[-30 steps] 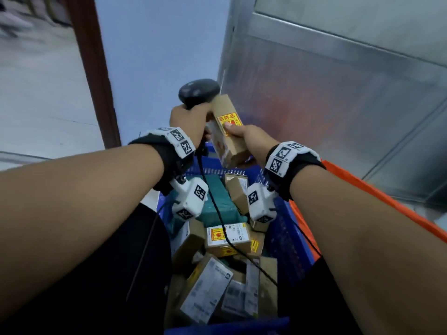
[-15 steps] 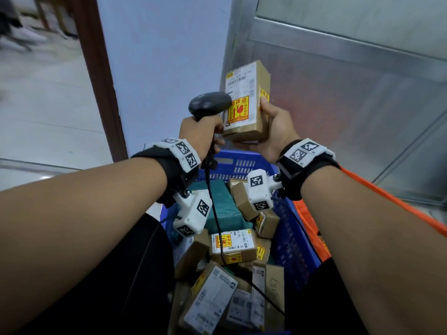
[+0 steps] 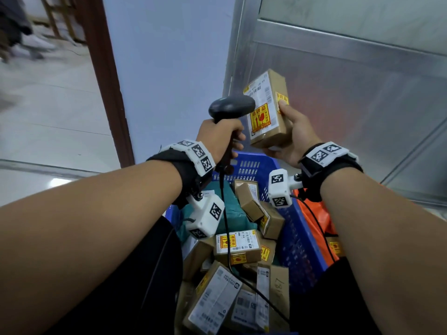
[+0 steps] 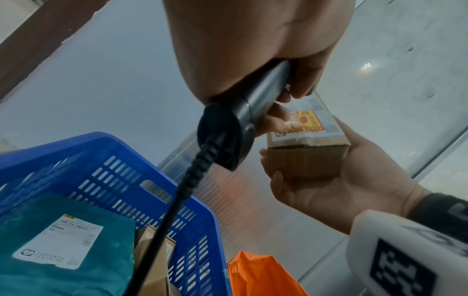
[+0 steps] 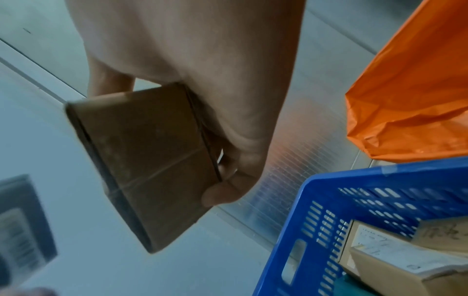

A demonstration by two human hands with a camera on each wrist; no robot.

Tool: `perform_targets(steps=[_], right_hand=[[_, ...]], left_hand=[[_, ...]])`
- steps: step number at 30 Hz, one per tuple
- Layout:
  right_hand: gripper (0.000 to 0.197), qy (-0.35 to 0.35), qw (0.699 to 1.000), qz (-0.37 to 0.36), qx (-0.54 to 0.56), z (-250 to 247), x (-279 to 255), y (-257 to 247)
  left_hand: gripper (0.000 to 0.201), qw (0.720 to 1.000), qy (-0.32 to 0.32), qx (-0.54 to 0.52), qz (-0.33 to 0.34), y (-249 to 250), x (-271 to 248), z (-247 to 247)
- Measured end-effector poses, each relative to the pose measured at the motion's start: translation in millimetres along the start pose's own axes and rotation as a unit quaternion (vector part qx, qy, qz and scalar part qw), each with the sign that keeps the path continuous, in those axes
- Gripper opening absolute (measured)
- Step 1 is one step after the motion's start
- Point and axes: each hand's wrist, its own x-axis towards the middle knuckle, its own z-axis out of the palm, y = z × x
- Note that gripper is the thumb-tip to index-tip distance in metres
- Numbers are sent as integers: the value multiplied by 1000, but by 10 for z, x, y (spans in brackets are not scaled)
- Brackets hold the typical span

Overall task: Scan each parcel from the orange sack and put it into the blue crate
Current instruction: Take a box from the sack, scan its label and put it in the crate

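My right hand (image 3: 290, 141) grips a small brown cardboard parcel (image 3: 268, 110) upright above the far end of the blue crate (image 3: 297, 238), its white label and yellow-red sticker turned toward me. My left hand (image 3: 220, 136) grips the handle of a black barcode scanner (image 3: 231, 107), whose head sits just left of the parcel. The left wrist view shows the scanner handle (image 4: 253, 112), its cord, and the parcel (image 4: 306, 152) in the right palm. The right wrist view shows the parcel's plain underside (image 5: 149, 160). The orange sack (image 3: 316, 221) lies right of the crate.
The crate holds several cardboard parcels (image 3: 238, 246) and a teal bag (image 3: 229, 213). The scanner cord (image 3: 226, 238) hangs down into the crate. A metal panel wall (image 3: 362, 93) stands behind, with a brown door frame (image 3: 106, 81) and tiled floor at left.
The right hand turned the parcel from a low tilt to upright, then shifted it right and slightly lower. The scanner rose with the left hand beside the label.
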Motion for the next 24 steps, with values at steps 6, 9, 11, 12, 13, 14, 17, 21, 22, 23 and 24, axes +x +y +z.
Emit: perform_targets(steps=[6,9,11,12,13,14,17,21,22,23,24], right_hand=[[51,1,1000,-23,-3,-171,4,60],[51,3,1000,-26,-8,-230,8,81],[52,8,1000,-27,-8,-253,6,76],[51,11,1000,-28,-7,-258,5,72],[50,15,999,-28,-7,-261,4,71],[49,18,999,-27,-9,-264,2,74],[47,23,999,-23,-7,-287,-1,96],[43,42,999,-19,-4,-330,-22,106],[43,47,999,-19,-6,-345,-29,104],[44,52,998,-20,-5,-362,-36,102],[44,55,998,-20,-3,-379,-45,99]], left_hand=[[14,997,-46,-37,-40,-10,17,-6],[19,994,-51,-66,-68,-17,34,-16],[20,992,-51,-77,-82,-24,40,-23],[20,992,-50,-81,-85,-25,43,-27],[21,991,-49,-84,-87,-27,45,-30],[21,991,-50,-86,-89,-28,44,-34],[22,990,-62,-85,-99,-25,25,-41],[27,984,-84,-105,-117,0,-6,-44],[28,983,-88,-110,-119,10,-10,-42],[28,982,-90,-114,-121,16,-10,-42],[28,982,-90,-117,-122,20,-10,-43]])
